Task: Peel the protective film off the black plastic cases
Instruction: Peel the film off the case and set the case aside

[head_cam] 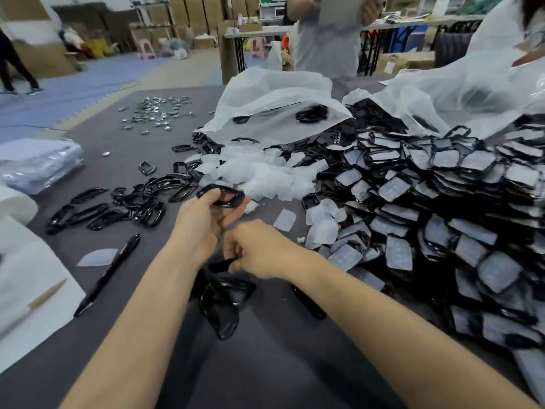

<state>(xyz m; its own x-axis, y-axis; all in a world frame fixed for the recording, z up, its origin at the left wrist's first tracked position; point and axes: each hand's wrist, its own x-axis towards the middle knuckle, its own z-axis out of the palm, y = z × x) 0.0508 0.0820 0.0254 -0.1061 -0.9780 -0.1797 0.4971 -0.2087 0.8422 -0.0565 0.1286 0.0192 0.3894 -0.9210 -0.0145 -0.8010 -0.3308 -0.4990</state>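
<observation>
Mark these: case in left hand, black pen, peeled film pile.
held case [224, 187]: head view, upper rim of the frame.
pen [107, 273]: head view, middle of barrel.
peeled film pile [259, 175]: head view, centre of heap.

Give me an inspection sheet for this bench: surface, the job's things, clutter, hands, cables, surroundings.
Surface: dark grey table.
Job's things: film-covered cases heaped on the right; peeled cases on the left; peeled films piled between them.
Clutter: black pen, white foam sheets, silver metal pieces, plastic bags.
Hands: left hand holds a black case; right hand curled at a dark piece, blurred, grip unclear.
Cables: nothing seen.
Surroundings: cardboard boxes, a person standing beyond the table.
</observation>
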